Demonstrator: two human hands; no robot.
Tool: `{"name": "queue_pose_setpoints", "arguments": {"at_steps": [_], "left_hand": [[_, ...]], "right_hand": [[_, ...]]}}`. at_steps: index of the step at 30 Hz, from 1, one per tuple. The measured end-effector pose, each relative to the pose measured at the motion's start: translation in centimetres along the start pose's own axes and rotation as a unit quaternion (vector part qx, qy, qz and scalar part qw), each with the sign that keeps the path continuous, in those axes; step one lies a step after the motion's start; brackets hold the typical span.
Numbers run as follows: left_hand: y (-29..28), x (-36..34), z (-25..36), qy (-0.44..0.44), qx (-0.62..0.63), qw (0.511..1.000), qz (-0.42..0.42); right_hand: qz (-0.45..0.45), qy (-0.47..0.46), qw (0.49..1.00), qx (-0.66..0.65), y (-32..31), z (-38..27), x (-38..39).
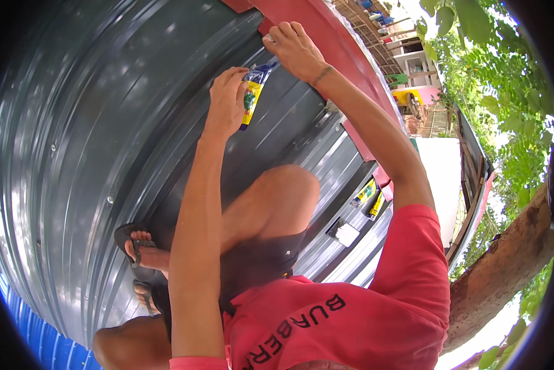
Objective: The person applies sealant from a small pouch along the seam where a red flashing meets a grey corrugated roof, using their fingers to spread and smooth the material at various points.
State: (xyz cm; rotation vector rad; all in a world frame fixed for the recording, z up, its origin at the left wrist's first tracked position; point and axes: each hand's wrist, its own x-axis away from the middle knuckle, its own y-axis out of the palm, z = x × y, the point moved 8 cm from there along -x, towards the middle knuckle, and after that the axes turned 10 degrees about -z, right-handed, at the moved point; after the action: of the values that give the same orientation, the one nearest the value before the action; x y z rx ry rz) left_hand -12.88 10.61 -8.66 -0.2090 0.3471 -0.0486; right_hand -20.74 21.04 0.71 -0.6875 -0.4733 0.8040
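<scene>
Fingers of the left hand are curled shut around a small yellow-and-green packet, pinching its upper part so that it hangs against the grey corrugated roofing sheet. A clear plastic strip runs from the packet's top toward the right hand, whose fingers are bent and pressed to the sheet just below the red ridge trim; whether they pinch something small there cannot be told. Lower on the sheet, near the right sleeve, lie two more yellow tubes and a small white box, loose on the slope. The person squats in sandals. Judged risks: the loose items may slide down the ribs, the pinched packet may tear at its plastic top, and footing on smooth sloped metal may slip.
</scene>
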Motion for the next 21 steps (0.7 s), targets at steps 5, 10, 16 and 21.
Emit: {"name": "queue_pose_setpoints", "arguments": {"at_steps": [5,10,16,21], "left_hand": [[0.1,0.2,-0.3,0.007,0.006,1.000,0.002],[0.3,-0.1,-0.4,0.000,0.007,1.000,-0.008],[0.1,0.0,-0.1,0.004,0.002,1.000,-0.009],[0.1,0.0,0.0,0.000,0.004,1.000,-0.011]], "right_hand": [[0.004,0.049,0.997,-0.066,-1.0,1.7,1.0],[-0.007,0.096,0.993,-0.063,0.5,1.2,1.7],[0.021,0.091,0.992,-0.081,0.6,0.2,1.1],[-0.029,0.086,0.990,-0.111,0.6,0.5,0.6]]}}
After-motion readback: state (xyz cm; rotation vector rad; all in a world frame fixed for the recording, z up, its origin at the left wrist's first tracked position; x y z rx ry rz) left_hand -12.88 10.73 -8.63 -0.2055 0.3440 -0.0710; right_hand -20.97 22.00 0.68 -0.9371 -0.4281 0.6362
